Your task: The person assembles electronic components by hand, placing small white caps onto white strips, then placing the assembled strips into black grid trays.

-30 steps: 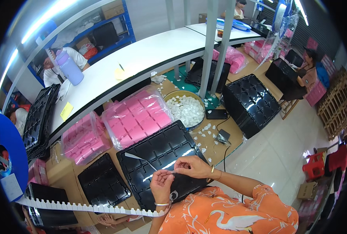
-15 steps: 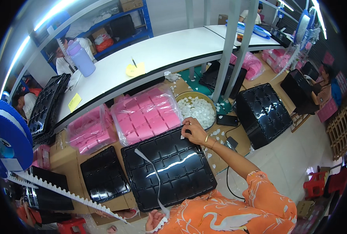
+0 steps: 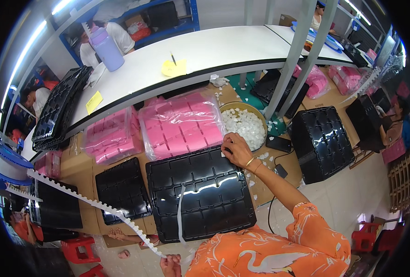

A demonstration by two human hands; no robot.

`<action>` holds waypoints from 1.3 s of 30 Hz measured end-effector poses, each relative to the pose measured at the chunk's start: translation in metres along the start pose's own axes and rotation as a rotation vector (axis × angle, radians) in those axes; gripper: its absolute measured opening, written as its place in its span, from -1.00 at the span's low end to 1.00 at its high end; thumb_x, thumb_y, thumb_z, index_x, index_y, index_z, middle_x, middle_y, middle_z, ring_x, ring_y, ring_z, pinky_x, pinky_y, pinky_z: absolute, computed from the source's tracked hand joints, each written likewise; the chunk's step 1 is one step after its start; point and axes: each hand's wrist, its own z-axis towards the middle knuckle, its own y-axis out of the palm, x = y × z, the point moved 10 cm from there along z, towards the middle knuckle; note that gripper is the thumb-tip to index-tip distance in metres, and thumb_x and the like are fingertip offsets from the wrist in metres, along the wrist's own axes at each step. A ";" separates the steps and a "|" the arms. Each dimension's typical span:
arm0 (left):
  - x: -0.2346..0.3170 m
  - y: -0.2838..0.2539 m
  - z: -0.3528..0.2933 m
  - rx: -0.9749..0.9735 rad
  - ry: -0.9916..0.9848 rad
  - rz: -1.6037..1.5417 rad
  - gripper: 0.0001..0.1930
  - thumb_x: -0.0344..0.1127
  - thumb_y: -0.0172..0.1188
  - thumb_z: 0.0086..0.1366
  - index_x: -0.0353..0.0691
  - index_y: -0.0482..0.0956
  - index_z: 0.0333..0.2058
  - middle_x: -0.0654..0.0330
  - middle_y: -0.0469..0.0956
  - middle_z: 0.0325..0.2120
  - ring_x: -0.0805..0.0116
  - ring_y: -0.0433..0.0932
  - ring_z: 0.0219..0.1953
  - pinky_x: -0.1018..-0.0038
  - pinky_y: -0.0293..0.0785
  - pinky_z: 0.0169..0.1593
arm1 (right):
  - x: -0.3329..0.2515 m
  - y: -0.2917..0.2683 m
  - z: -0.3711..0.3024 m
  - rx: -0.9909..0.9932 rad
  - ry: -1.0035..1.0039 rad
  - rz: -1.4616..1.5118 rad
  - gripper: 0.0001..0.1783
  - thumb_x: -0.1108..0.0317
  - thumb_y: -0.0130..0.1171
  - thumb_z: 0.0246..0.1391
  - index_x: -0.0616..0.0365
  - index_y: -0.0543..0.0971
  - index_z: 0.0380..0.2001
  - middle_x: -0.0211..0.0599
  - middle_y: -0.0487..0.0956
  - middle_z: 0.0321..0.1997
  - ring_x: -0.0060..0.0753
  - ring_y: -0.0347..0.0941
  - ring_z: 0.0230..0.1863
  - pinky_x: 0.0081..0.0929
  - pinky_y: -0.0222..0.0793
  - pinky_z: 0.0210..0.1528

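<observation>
Take the large black tray (image 3: 202, 198) on the brown counter (image 3: 291, 177) as the clock's centre, with twelve at the top of the view. The left hand (image 3: 170, 266) is at about seven o'clock, past the tray's near edge, its fingers grasping a white notched strip (image 3: 78, 195). That strip runs up to a blue-flanged reel (image 3: 6, 159) between nine and ten.

The right hand (image 3: 236, 150) is at one o'clock, at the tray's far right corner, fingers bent. A small white scrap (image 3: 223, 154) shows by the fingertips, but the view is too small for me to tell whether they pinch it. Just beyond is a round bowl (image 3: 228, 107) of white pieces (more of them lie scattered around it).

A narrow pale band (image 3: 180, 217) lies across the tray's left part. A smaller black tray (image 3: 123, 189) sits at nine, plastic-wrapped pink trays (image 3: 182, 124) between eleven and twelve, and a black tray stack (image 3: 322, 143) at two.
</observation>
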 end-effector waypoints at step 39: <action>0.052 0.169 0.083 0.008 -0.095 0.162 -0.82 -0.53 0.17 0.29 -0.44 0.48 -0.14 0.06 0.60 -0.34 0.41 0.60 -0.47 0.61 0.45 -0.47 | -0.193 0.087 -0.135 -0.705 0.583 1.219 -0.78 0.33 0.09 0.30 0.20 0.47 -0.08 -0.46 0.52 -0.30 -0.71 0.41 -0.32 -0.68 0.40 -0.25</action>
